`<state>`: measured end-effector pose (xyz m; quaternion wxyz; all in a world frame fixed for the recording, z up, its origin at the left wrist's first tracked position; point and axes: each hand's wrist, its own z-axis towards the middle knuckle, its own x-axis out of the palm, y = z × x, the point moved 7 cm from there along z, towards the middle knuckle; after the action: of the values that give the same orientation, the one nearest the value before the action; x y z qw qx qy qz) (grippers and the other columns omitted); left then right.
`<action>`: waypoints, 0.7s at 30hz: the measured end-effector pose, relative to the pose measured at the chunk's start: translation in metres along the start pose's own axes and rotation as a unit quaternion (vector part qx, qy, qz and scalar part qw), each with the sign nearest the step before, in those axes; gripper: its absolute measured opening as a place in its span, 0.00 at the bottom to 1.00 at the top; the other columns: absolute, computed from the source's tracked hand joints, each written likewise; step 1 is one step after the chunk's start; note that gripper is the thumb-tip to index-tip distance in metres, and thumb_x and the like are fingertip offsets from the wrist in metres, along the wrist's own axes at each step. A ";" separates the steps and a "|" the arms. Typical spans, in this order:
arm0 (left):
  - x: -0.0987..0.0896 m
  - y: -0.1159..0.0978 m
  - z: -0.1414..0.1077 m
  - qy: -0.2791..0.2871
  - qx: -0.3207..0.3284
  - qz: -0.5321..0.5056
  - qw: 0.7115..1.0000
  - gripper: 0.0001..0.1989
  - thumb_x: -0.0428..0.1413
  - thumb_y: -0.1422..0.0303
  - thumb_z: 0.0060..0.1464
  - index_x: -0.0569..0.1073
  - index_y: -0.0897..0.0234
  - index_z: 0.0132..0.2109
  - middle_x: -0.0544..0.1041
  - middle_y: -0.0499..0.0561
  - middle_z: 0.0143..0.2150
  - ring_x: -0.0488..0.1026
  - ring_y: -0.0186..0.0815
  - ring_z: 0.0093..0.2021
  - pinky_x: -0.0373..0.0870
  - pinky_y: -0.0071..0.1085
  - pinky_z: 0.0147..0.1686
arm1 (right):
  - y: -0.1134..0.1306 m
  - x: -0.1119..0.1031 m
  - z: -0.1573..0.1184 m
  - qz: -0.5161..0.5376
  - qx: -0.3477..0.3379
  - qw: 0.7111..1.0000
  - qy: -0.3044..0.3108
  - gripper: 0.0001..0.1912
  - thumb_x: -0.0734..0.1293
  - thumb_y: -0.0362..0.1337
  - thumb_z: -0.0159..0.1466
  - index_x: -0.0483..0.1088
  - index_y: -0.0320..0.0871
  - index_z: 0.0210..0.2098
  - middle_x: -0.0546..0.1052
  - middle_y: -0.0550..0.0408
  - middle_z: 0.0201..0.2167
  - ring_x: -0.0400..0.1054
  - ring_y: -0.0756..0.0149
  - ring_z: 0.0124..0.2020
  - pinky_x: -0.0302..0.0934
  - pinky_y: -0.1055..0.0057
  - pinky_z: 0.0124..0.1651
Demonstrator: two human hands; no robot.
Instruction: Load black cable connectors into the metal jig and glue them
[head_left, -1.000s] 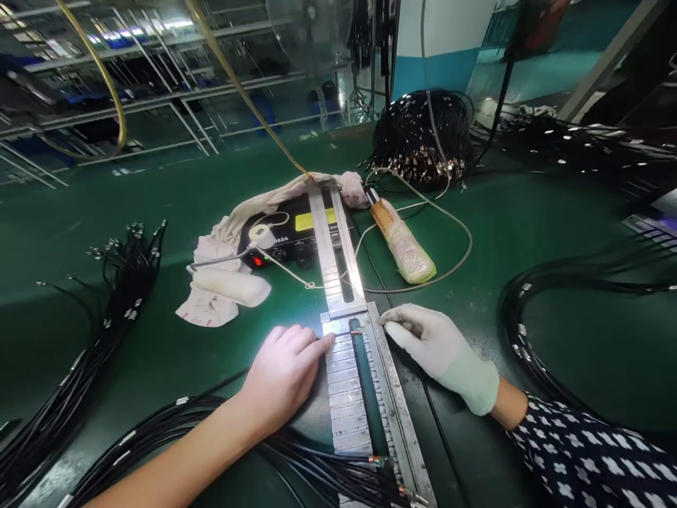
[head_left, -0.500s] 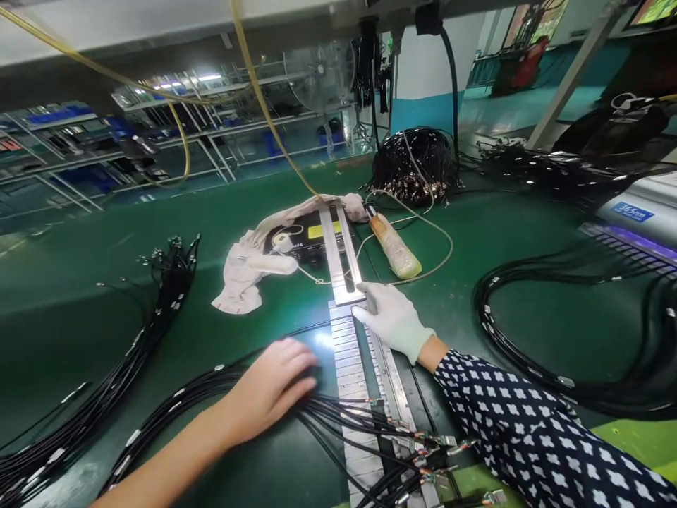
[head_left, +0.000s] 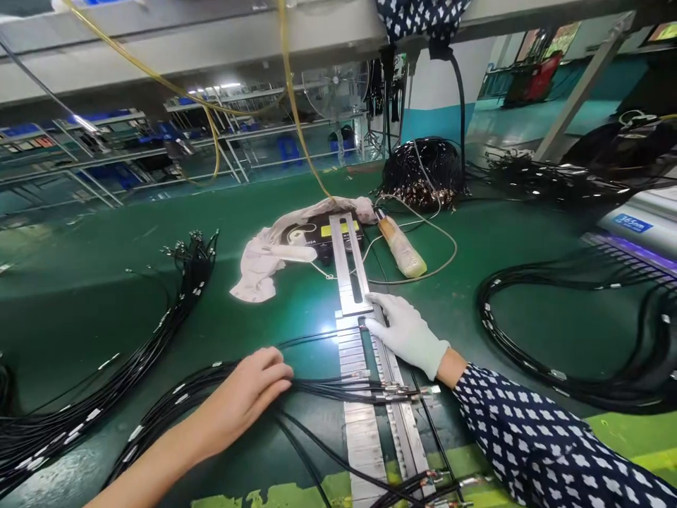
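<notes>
My bare left hand [head_left: 251, 395] is closed over a bundle of black cables [head_left: 331, 389], left of a long slotted metal fixture [head_left: 362, 420]. The bundle's stripped, connector-tipped ends lie across the fixture. My right hand [head_left: 415, 339], in a white glove, rests at the fixture's far end. Its thumb and forefinger are apart, beside the slotted metal plate [head_left: 343, 271]. A thin black cable [head_left: 312, 337] runs over the fixture to the thumb tip; whether the thumb presses it is hidden. More cable ends [head_left: 428, 487] cross the near end.
Behind the plate sit a black box with a yellow label [head_left: 338, 231], a white cloth [head_left: 259, 271] and a wrapped-handle tool [head_left: 402, 247]. Cable bundles lie left [head_left: 163, 339] and right [head_left: 491, 331]. A silver lamp unit [head_left: 642, 219] stands far right.
My left hand has shifted left and slightly down, with its cables now straighter across the fixture. Several cable ends have separated toward the near end. My right hand stays by the plate; the camera view has shifted.
</notes>
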<state>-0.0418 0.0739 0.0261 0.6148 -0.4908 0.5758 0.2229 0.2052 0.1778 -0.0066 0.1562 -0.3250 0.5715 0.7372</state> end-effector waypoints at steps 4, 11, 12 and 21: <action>0.006 -0.009 0.014 -0.058 0.031 -0.015 0.998 0.13 0.48 0.65 0.65 0.65 0.55 0.56 0.69 0.52 0.52 0.65 0.41 0.51 0.62 0.38 0.53 | -0.013 -0.016 -0.014 0.063 0.036 0.997 -0.007 0.24 0.62 0.42 0.66 0.61 0.42 0.59 0.72 0.46 0.51 0.71 0.66 0.35 0.69 0.64 0.42; 0.030 -0.040 0.048 0.040 0.025 -0.180 0.983 0.06 0.45 0.69 0.65 0.66 0.60 0.40 0.69 0.50 0.40 0.66 0.37 0.42 0.66 0.34 0.43 | -0.029 -0.018 -0.019 0.103 0.043 0.994 -0.016 0.19 0.63 0.37 0.65 0.64 0.47 0.55 0.69 0.51 0.53 0.69 0.68 0.35 0.68 0.63 0.46; 0.030 -0.039 0.050 0.045 0.018 -0.199 0.979 0.06 0.46 0.70 0.65 0.66 0.60 0.39 0.69 0.49 0.39 0.66 0.36 0.41 0.66 0.33 0.42 | -0.028 -0.017 -0.019 0.106 0.043 0.993 -0.013 0.18 0.63 0.37 0.65 0.64 0.47 0.55 0.69 0.52 0.52 0.69 0.68 0.35 0.68 0.62 0.46; 0.014 -0.018 0.071 -0.142 0.047 -0.191 0.970 0.06 0.51 0.75 0.63 0.68 0.60 0.44 0.69 0.47 0.38 0.68 0.30 0.38 0.66 0.24 0.38 | -0.030 -0.014 -0.019 0.167 0.052 0.985 -0.002 0.16 0.64 0.33 0.65 0.66 0.52 0.52 0.67 0.57 0.54 0.68 0.71 0.34 0.69 0.65 0.43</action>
<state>0.0117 0.1235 0.0092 0.7440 -0.5254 0.3879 0.1415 0.2390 0.1712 -0.0222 0.0484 -0.2148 0.6550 0.7229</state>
